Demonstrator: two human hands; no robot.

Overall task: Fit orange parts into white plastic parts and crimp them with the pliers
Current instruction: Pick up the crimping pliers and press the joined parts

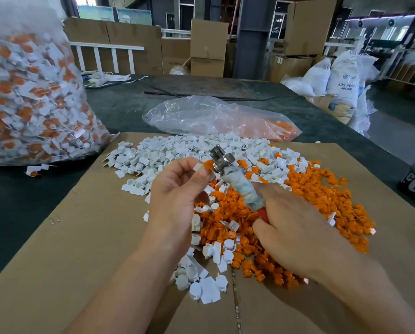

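Observation:
My left hand [177, 189] pinches a white plastic part with an orange part fitted in it [205, 166], held up above the piles. My right hand [295, 227] grips the pliers [233, 182] by their handles, which are wrapped in pale tape over red. The metal jaws point up and left and touch the orange side of the held part. Below lie a heap of loose white parts [177, 153] and a heap of loose orange parts [310, 189], mixed where they meet.
Everything lies on a brown cardboard sheet [69, 237] over a dark green table [225, 88]. A big clear bag of assembled orange-and-white pieces [33, 97] stands at the left. A flatter clear bag with orange parts [213, 116] lies behind the heaps. Boxes and sacks stand beyond.

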